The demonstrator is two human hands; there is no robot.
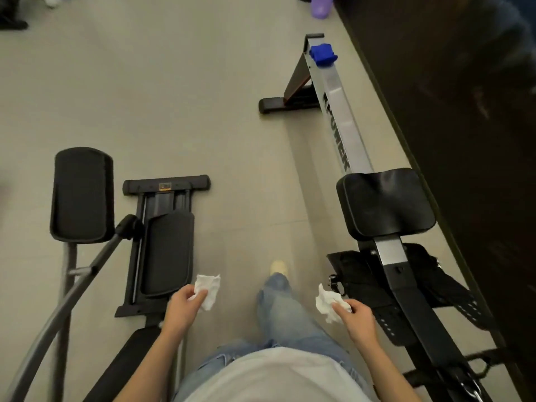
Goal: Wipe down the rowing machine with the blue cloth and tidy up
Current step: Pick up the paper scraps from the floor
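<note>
The rowing machine runs along the right, with a silver rail (342, 117), a black seat (385, 201) and black footrests (385, 285). The blue cloth (322, 55) lies bunched on the far end of the rail. My left hand (181, 304) pinches a crumpled white tissue (208, 290) over the floor. Beside the footrests, my right hand (355, 313) pinches a second crumpled white tissue (329, 304). Both hands are far from the blue cloth.
An elliptical trainer with black pedals (82, 195) and grey bars stands on the left. A dark wall (464, 140) borders the rower on the right. Grey floor (203, 97) stretches between the machines. A purple object (322, 7) sits at the far end. My leg steps forward.
</note>
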